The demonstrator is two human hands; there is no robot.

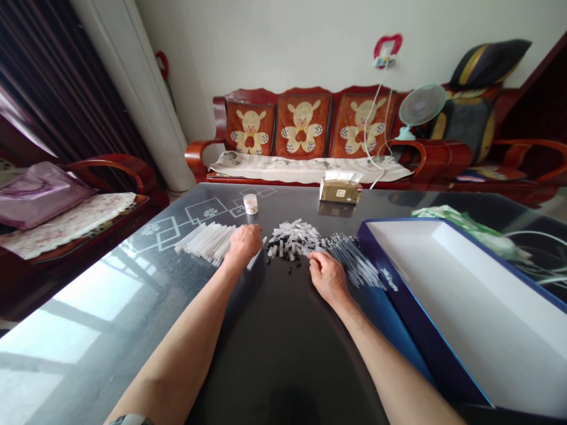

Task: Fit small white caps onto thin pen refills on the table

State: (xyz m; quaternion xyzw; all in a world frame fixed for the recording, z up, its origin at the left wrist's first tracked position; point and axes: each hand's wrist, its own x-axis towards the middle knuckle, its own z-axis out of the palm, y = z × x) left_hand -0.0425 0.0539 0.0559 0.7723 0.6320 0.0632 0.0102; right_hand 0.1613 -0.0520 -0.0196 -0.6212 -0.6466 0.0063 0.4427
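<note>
My left hand [246, 243] is closed at the right end of a pile of thin white tubes [201, 242]. One separate white tube [257, 255] slants just right of this hand; whether the fingers grip it is unclear. In the middle lies a heap of small white and black pieces [296, 236], like caps and plugs. At that heap's right edge my right hand [326, 274] has its thumb and fingers curled together, and what they pinch is too small to tell. Close beside it on the right are several slim clear-and-dark sticks [352, 257], resembling pen refills.
A large blue box with a white inside [443, 236] takes up the table's right side, with a green-and-white plastic bag [469, 227] behind it. Further back stand a small paper cup [250, 204] and a tissue box [340, 190]. A wooden sofa [201, 156] is beyond the dark table [274, 354].
</note>
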